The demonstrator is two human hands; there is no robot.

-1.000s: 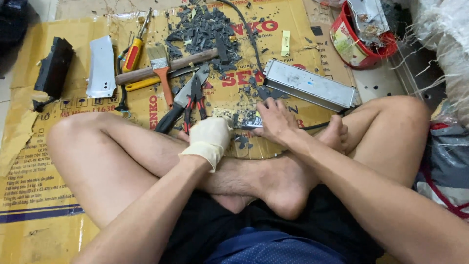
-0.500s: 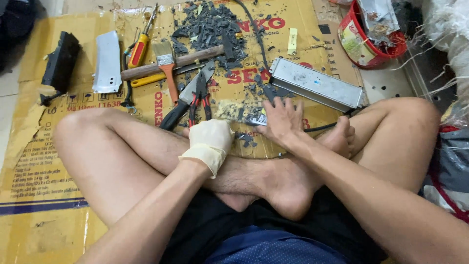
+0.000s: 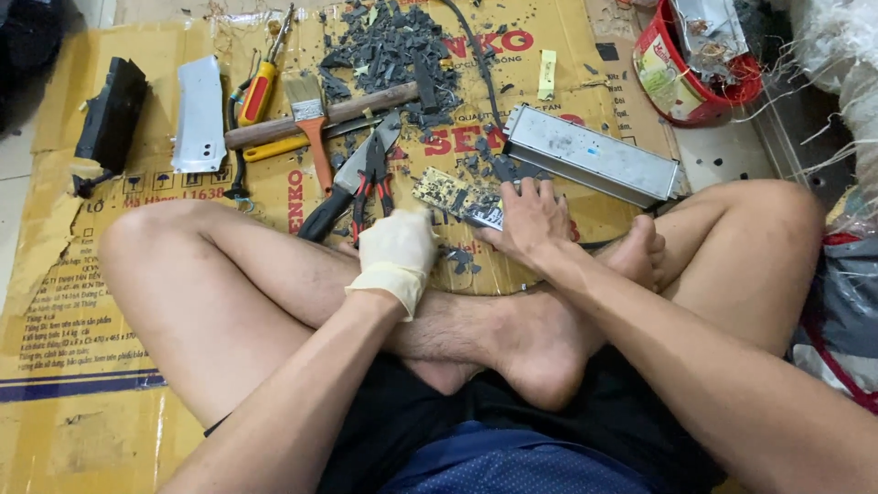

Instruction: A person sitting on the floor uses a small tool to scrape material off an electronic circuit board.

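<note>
I sit cross-legged on a sheet of cardboard [image 3: 64, 302], and both my hands are in front of my shins. My right hand [image 3: 529, 220] is bare and it lies on the circuit board [image 3: 453, 197], with the fingers spread over its right end and pressing it down on the cardboard. It is a flat press, not a closed fist. The board lies just in front of the long grey metal case [image 3: 594, 165], close to it, and I cannot tell if they touch.

My left hand [image 3: 393, 256] wears a pale glove. It is curled loosely near the left end of the board, just beside the handles of the red pliers [image 3: 373, 178]. Whether it holds something I cannot tell, because the back of the glove hides the fingers.

Further away on the cardboard there is a paintbrush [image 3: 309, 119], a hammer [image 3: 320, 114] with wooden handle, a yellow and red screwdriver [image 3: 261, 87], a white plate [image 3: 199, 114] and a black box [image 3: 110, 114]. A heap of dark plastic pieces [image 3: 384, 46] lies at the far edge, and a red bucket [image 3: 686, 78] stands at the right.
</note>
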